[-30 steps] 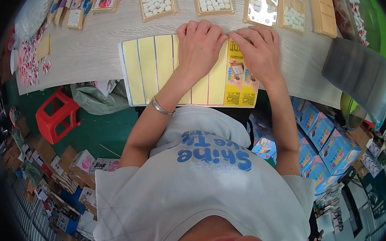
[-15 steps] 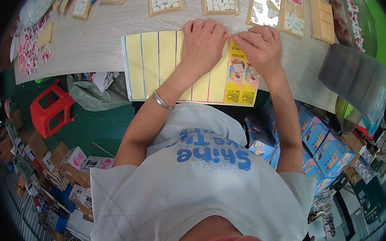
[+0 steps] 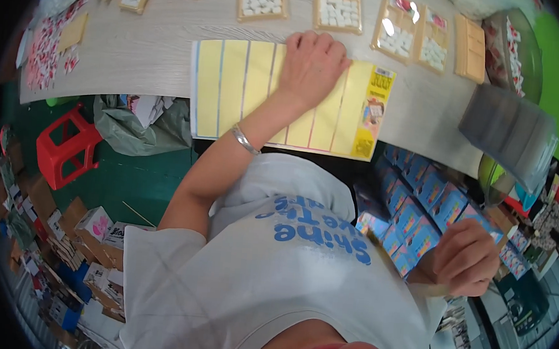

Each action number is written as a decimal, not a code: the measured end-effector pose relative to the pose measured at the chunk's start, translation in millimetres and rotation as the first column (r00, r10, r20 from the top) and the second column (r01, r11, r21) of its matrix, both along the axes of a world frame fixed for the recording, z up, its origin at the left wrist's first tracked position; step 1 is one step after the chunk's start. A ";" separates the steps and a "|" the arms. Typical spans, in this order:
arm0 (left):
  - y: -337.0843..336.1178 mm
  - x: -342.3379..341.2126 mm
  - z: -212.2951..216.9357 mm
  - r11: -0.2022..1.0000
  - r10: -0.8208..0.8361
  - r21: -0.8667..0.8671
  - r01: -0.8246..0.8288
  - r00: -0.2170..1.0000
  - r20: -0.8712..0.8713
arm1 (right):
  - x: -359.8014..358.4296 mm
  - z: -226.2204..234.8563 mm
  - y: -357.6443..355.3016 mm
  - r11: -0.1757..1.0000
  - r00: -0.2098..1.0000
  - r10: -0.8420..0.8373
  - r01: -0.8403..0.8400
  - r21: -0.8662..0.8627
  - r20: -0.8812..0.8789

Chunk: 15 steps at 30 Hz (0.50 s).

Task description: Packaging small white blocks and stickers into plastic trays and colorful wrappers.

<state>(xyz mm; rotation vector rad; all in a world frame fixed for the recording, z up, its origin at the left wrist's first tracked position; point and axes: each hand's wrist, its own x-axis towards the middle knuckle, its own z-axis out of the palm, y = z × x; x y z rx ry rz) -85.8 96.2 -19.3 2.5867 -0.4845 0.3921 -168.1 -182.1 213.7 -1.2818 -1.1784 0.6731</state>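
Note:
A sheet of stickers (image 3: 230, 92) lies across the table's near edge, its pale yellow backing crossed by thin coloured lines. One printed yellow sticker strip (image 3: 374, 110) remains at its right end. Pressed down on the sheet's far edge, my left hand (image 3: 314, 69) has its fingers curled and close together; it pins the sheet. My right hand (image 3: 466, 258) is raised at the right, off the table, with fingers closed. It pinches a peeled sticker strip (image 3: 429, 290), seen nearly edge-on against my shirt, so its printed face is hidden.
Beige trays (image 3: 261, 9) with white pieces stand along the far side. Stacked empty trays (image 3: 470, 48) and a clear bin (image 3: 513, 127) are at the right. Blue boxes (image 3: 415, 205) are piled below the table. A red stool (image 3: 65, 148) stands at left; small red-and-white packets (image 3: 45, 54) lie scattered.
One of the two printed strips has come off the sheet. My right hand has swung from the sheet down to the right with it. My left hand stays on the sheet.

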 end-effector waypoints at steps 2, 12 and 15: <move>3.5 0.9 12.1 1.000 -0.026 0.000 0.026 1.000 0.001 | -8.3 -6.4 5.7 0.839 0.842 -0.523 0.535 0.094 -0.130; 107.1 -12.0 71.3 0.036 -0.544 -0.917 -0.396 0.762 -0.350 | 135.5 -129.2 171.0 0.536 0.454 -0.820 0.823 -0.187 -0.349; 130.1 30.1 73.1 0.011 -0.309 -0.761 -0.649 0.721 -0.620 | 162.0 -142.3 181.6 0.575 0.466 -0.765 0.806 -0.143 -0.445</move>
